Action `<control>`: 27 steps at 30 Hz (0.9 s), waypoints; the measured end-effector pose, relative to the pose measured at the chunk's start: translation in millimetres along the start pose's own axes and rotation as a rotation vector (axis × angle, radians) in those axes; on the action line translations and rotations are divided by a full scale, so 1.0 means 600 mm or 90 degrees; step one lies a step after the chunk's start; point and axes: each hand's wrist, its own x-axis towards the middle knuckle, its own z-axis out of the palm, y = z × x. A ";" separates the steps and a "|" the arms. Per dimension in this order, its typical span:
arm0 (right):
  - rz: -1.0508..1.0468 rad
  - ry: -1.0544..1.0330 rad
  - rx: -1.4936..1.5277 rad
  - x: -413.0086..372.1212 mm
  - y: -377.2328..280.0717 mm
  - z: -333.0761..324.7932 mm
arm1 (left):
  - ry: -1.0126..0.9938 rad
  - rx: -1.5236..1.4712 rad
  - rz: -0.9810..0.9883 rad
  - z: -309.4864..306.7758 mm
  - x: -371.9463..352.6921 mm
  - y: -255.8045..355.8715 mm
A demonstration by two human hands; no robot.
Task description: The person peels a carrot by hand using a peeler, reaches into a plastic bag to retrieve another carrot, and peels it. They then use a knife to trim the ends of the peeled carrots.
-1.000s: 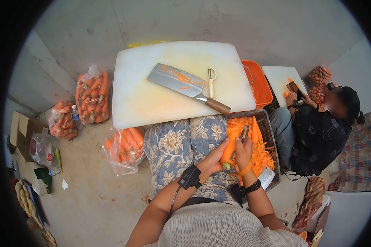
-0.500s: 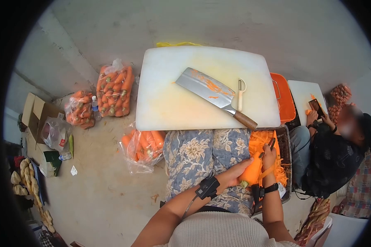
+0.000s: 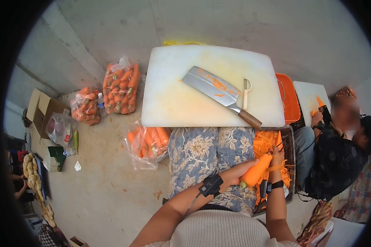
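Over my lap, my left hand is wrapped round the stem half of a thick peeled carrot, its green stem end low and toward me. Just right of its tip, my right hand grips a slim dark-handled peeler, mostly hidden by my fingers. A long strip of peel hangs across my right wrist. Below both is a dark crate heaped with carrot peelings. Ahead, a cleaver with orange scraps on its blade and a white peeler lie on a white cutting board.
Bagged carrots stand on the floor at left: a tall bag, a smaller bag and an opened bag. An orange bucket is right of the board. A co-worker sits at right, cutting on another board.
The carrot has turned slightly in my left hand, and my right hand has shifted a little away from its tip. The whole view has slid slightly right. The co-worker's blade has moved.
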 end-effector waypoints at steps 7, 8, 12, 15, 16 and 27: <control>0.115 0.056 0.022 -0.066 -0.012 -0.065 | -0.056 -0.083 -0.008 0.002 -0.006 0.005; 0.090 0.076 0.017 -0.088 -0.031 -0.062 | -0.065 -0.075 0.006 0.001 -0.006 0.005; -0.034 0.048 0.049 -0.163 -0.075 -0.034 | -0.068 -0.046 0.034 0.007 -0.006 -0.001; -0.084 -0.032 0.061 -0.249 -0.154 0.011 | -0.037 -0.055 0.045 0.001 0.000 -0.009; -0.082 -0.083 0.058 -0.265 -0.165 0.021 | -0.011 -0.058 0.049 0.001 -0.001 -0.009; -0.305 -0.104 -0.236 -0.226 -0.113 0.047 | 0.008 -0.035 0.077 0.006 0.010 -0.005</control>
